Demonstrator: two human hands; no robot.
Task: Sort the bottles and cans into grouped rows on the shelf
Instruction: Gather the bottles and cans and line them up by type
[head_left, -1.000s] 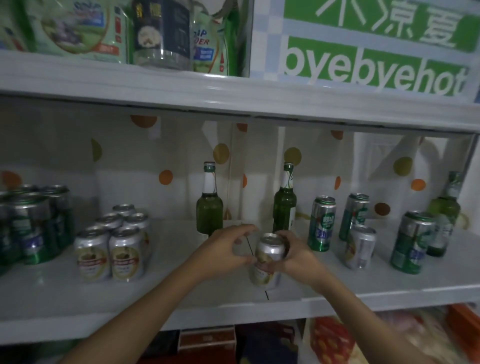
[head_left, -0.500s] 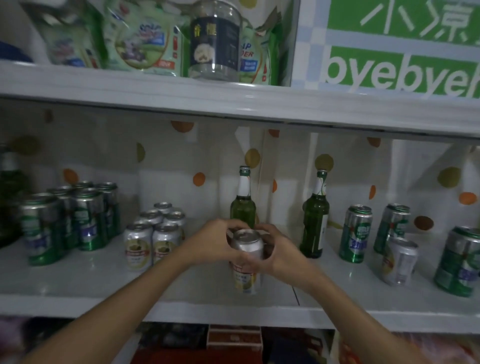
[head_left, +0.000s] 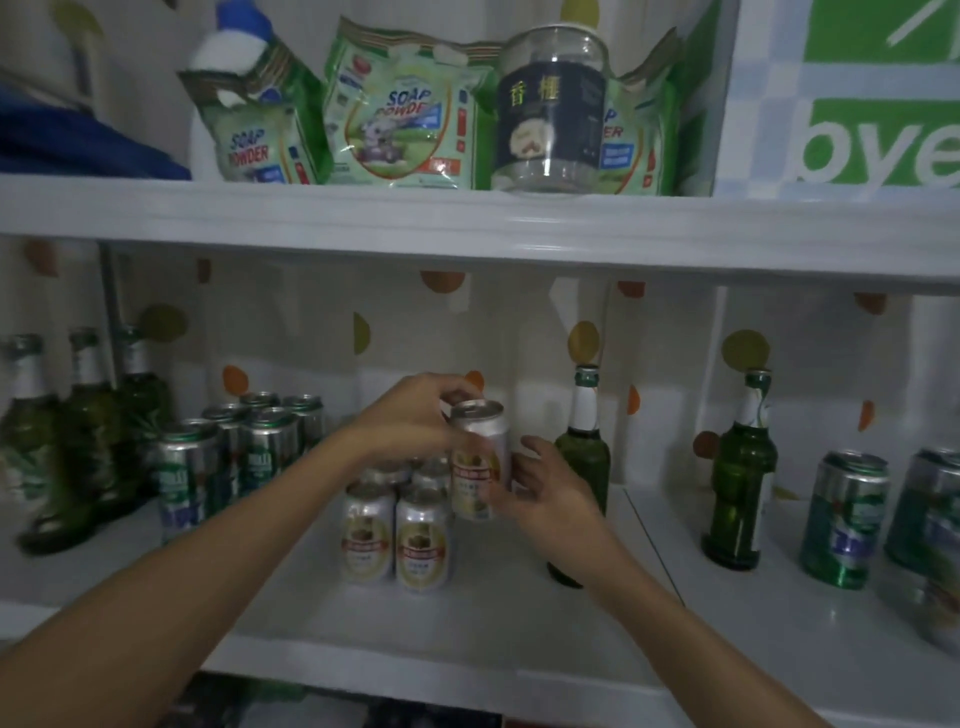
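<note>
My left hand (head_left: 415, 423) grips a silver and yellow can (head_left: 478, 467) by its rim and holds it upright just above the shelf (head_left: 493, 618). The can hangs at the right of a group of several matching silver cans (head_left: 395, 540). My right hand (head_left: 550, 488) lies against the can's lower right side with its fingers spread. Several green cans (head_left: 228, 457) stand left of the silver group, and three green bottles (head_left: 78, 431) stand further left. Two more green bottles (head_left: 582, 452) (head_left: 743, 478) and green cans (head_left: 841, 519) stand to the right.
The upper shelf (head_left: 467, 223) hangs low over the bottles and carries soap powder bags (head_left: 400, 114) and a clear jar (head_left: 550, 109). A silver can (head_left: 940, 608) shows blurred at the far right edge. Bare shelf lies in front of the silver cans.
The silver can has travelled left and up from the shelf's middle to the silver group. My left hand now grips its rim, my right hand has loosened, and the view has turned left.
</note>
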